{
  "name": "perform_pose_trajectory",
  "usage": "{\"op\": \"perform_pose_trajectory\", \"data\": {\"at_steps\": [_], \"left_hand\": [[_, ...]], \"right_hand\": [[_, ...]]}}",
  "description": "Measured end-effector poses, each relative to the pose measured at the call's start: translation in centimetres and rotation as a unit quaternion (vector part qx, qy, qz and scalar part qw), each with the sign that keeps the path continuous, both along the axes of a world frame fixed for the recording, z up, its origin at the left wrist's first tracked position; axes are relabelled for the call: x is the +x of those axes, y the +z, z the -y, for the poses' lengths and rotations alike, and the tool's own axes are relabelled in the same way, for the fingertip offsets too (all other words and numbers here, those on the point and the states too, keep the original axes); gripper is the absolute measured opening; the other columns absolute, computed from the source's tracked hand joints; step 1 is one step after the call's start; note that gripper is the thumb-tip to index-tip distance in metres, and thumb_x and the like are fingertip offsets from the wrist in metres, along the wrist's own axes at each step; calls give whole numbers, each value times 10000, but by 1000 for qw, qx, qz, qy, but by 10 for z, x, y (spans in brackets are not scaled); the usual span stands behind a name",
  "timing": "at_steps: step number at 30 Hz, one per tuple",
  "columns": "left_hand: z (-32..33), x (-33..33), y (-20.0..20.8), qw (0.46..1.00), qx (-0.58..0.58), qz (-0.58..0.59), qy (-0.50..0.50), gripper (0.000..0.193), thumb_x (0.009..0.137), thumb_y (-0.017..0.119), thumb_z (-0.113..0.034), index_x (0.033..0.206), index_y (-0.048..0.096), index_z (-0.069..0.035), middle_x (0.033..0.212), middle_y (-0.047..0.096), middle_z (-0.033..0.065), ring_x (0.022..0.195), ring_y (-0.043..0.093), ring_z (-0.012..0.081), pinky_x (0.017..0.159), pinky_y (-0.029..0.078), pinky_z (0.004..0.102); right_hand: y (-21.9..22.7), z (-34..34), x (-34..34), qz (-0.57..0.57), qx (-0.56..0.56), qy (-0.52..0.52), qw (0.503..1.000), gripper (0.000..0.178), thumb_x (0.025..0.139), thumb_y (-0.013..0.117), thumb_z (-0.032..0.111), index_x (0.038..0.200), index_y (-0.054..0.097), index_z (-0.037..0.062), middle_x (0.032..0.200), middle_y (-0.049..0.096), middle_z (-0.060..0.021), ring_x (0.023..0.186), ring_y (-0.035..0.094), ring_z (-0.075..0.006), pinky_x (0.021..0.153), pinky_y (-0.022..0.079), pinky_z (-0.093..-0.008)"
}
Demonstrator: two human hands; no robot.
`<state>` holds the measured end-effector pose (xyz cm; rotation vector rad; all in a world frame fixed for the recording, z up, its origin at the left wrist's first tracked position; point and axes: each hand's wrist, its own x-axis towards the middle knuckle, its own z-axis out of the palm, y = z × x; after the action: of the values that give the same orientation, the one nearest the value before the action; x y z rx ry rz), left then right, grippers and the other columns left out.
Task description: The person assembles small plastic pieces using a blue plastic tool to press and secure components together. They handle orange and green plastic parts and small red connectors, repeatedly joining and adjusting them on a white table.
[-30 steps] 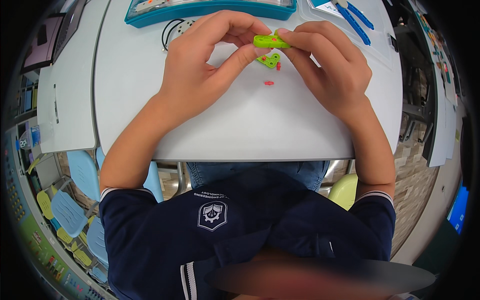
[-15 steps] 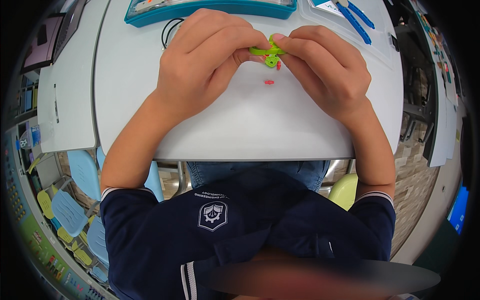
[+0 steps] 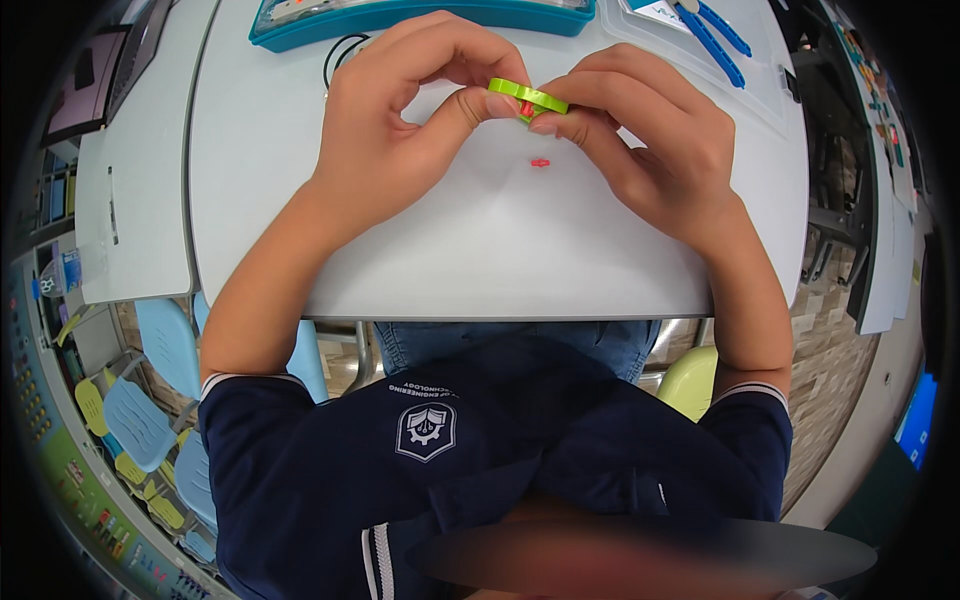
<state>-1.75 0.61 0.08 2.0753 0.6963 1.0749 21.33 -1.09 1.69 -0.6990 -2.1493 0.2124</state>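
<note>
Both hands meet over the far half of the white table point(image 3: 480, 250). Between them is a lime-green plastic building piece point(image 3: 545, 98) with a curved, ring-like rim, tilted so its edge shows. My left hand point(image 3: 400, 125) pinches its left end between thumb and fingers. At the right end, my right hand point(image 3: 655, 140) grips it with thumb and fingertips. A red connector pin point(image 3: 527, 109) shows under the rim, close to both thumbs; whether it is seated in the piece I cannot tell. Another small red pin point(image 3: 540, 162) lies on the table just nearer to me.
A teal storage box point(image 3: 430, 30) stands at the far edge of view. Blue-handled pliers point(image 3: 715, 45) rest at the far right by a clear plastic tray point(image 3: 765, 105). A black cord point(image 3: 335, 62) lies beyond my left hand. Blue chairs point(image 3: 140, 420) stand at lower left.
The green piece has turned so its curved rim faces up toward me. Both thumbs have shifted beneath it. The loose pin on the table stays about where it was.
</note>
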Motion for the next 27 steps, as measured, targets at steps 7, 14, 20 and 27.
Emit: {"op": "perform_pose_trajectory", "data": {"at_steps": [7,14,20,27], "left_hand": [[0,7,-2,988,-144,44,-29,153,910,683,-38,1052,637,0,1015,628,38,955,607,129,898,496,293],[2,10,0,977,-204,46,-37,205,928,688,-79,1106,626,4,1033,619,24,975,590,107,889,481,263],[7,14,3,986,-162,11,35,239,893,717,-55,1115,671,20,992,683,42,916,634,110,860,506,258],[12,14,5,988,-3,-68,137,219,863,736,-25,1069,704,41,987,714,66,827,664,108,790,529,233]], "right_hand": [[-2,-3,0,-13,-116,2,993,105,814,756,53,880,677,33,710,572,-59,588,547,-175,527,438,-294],[-1,-2,4,9,-184,-8,983,105,832,755,50,895,699,-12,810,650,-59,652,572,-135,603,462,-266],[-7,-13,8,-1,-173,-45,984,106,839,747,36,920,700,-13,842,658,-47,650,582,-109,604,475,-238],[-8,-6,0,-86,-168,-105,976,109,851,753,40,947,708,16,846,672,-23,633,568,-71,556,436,-197]]}}
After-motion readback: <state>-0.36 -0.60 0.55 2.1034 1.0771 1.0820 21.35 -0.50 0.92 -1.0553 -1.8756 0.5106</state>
